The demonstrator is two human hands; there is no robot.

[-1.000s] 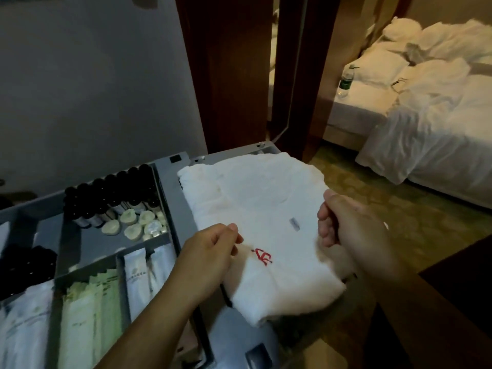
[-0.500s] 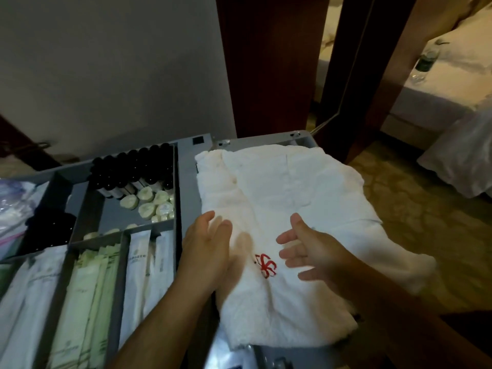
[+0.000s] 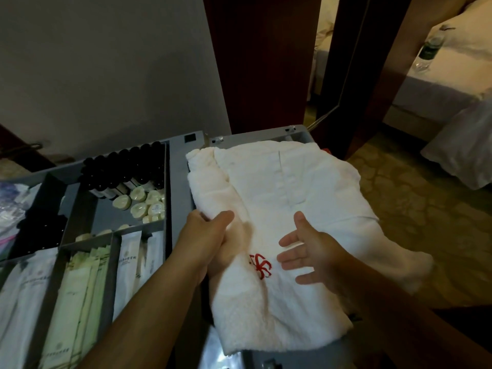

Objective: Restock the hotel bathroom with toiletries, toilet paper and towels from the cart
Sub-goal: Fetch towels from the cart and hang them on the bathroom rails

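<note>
Grey plastic cart top – folded white terry towel, red embroidered logo, lies across its right bay. Left hand grips the towel's rolled left edge, thumb on top; right hand open, fingers spread, over the cloth – contact unclear. Dark bottles, round soaps in left bays.

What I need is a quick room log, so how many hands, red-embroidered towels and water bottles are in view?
hands: 2 (left hand, right hand)
red-embroidered towel: 1
water bottle: 1
Total: 4
</note>
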